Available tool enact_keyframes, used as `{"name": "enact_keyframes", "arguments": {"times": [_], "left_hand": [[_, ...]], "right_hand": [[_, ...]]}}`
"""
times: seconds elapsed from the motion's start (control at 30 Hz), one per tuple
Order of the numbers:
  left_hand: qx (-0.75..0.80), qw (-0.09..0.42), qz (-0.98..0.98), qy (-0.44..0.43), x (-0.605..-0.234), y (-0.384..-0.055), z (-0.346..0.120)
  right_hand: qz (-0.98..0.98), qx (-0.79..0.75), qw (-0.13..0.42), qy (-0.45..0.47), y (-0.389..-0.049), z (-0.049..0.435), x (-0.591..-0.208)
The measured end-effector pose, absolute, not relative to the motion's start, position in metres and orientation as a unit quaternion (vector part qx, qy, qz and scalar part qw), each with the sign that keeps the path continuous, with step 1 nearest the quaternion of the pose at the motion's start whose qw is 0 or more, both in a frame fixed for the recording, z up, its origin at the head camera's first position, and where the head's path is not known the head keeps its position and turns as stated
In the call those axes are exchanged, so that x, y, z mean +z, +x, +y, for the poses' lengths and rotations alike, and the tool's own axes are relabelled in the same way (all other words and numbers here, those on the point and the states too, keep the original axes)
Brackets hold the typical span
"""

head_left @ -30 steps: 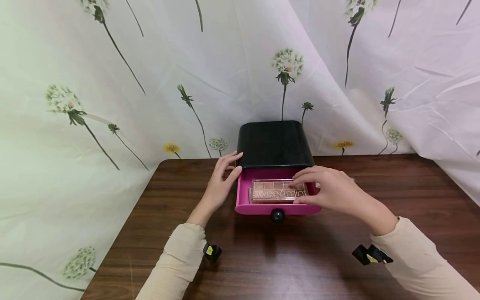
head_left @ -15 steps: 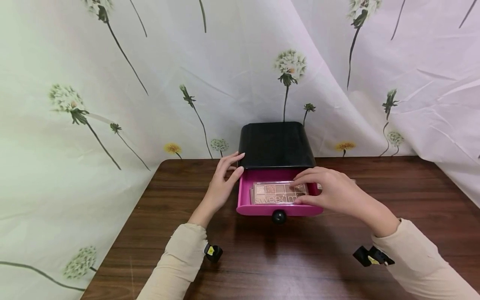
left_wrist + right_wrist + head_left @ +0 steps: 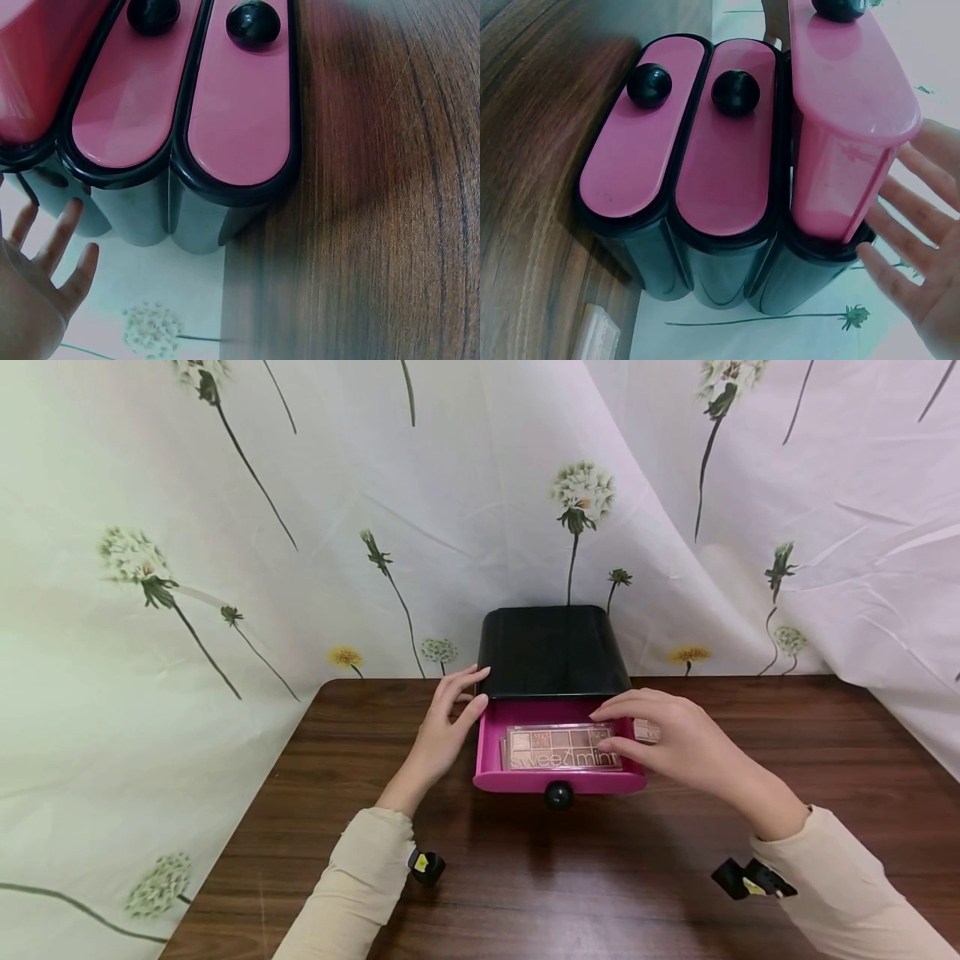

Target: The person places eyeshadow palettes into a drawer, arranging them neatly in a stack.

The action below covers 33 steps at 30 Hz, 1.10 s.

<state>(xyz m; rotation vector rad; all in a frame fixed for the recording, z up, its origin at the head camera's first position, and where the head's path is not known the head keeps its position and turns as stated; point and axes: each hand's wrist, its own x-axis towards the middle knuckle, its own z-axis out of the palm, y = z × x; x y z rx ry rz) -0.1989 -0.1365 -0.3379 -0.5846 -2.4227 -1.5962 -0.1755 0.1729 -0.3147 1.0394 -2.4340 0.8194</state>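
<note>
A black chest with three pink drawers (image 3: 727,150) stands on the table, its top drawer (image 3: 491,782) pulled out. In that drawer lies an eyeshadow palette (image 3: 562,747) with a clear lid, lettered "sweet mint", and the edge of another flat case (image 3: 504,753) shows beneath it. My left hand (image 3: 441,731) rests against the chest's left side near the top, fingers extended. Over the drawer's right side is my right hand (image 3: 671,731), thumb and fingers apart and gripping nothing. Its thumb is near the palette's right end; whether they touch, I cannot tell. Some fingers are hidden.
Right of the chest, partly behind my right hand, lies a small pale case (image 3: 647,731) on the brown wooden table (image 3: 585,893). A cloth (image 3: 480,510) printed with dandelions hangs just behind the chest. The open drawer's black knob (image 3: 558,795) juts toward me.
My right hand's fingers have left the palette and moved slightly right, uncovering its right end. The palette now lies flatter in the drawer. The left hand keeps its place.
</note>
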Motion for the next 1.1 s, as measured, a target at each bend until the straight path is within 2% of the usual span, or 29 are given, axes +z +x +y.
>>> {"name": "enact_keyframes", "arguments": {"times": [0.33, 0.83, 1.1], "left_hand": [[-0.536, 0.096, -0.815, -0.198, -0.338, -0.199, -0.137], [-0.533, 0.097, -0.817, -0.198, -0.338, -0.198, -0.136], [-0.540, 0.100, -0.811, -0.200, -0.339, -0.198, -0.136]], "right_hand": [[-0.808, 0.345, 0.243, 0.412, -0.174, 0.184, -0.315], [-0.818, 0.339, 0.255, 0.387, -0.172, 0.216, -0.324], [-0.817, 0.327, 0.280, 0.384, -0.174, 0.233, -0.331]]}}
